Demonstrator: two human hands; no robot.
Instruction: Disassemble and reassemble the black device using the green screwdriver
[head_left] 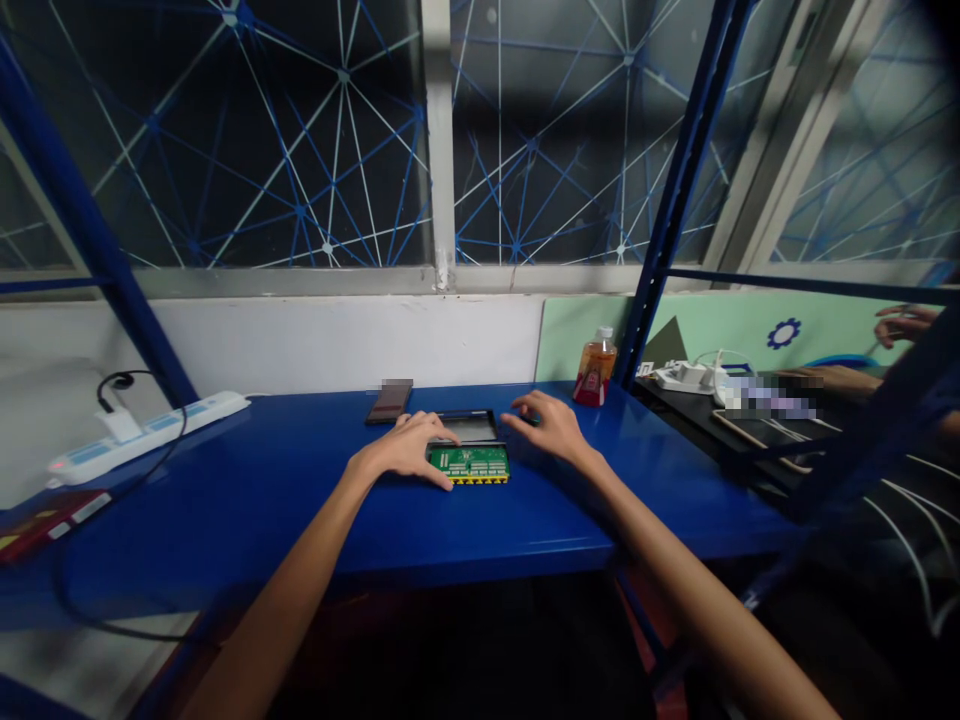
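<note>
A green circuit board [472,462] with a row of yellow-edged ports along its near side lies on the blue table. My left hand [409,447] spans its left end, thumb at the near edge and index finger at the far edge, gripping it. Right behind the board lies a black rectangular casing [480,428] with a grey inside, its left part covered by my left hand. My right hand [551,425] hovers at the right of the casing, fingers loosely bent and apart, with nothing clearly seen in them.
A dark phone-like slab [390,402] lies behind my left hand. At the back right stands a drink bottle [596,368]. A white power strip [150,438] with a black cable and a red box [52,525] sit at left. Another person's hand [904,325] shows far right.
</note>
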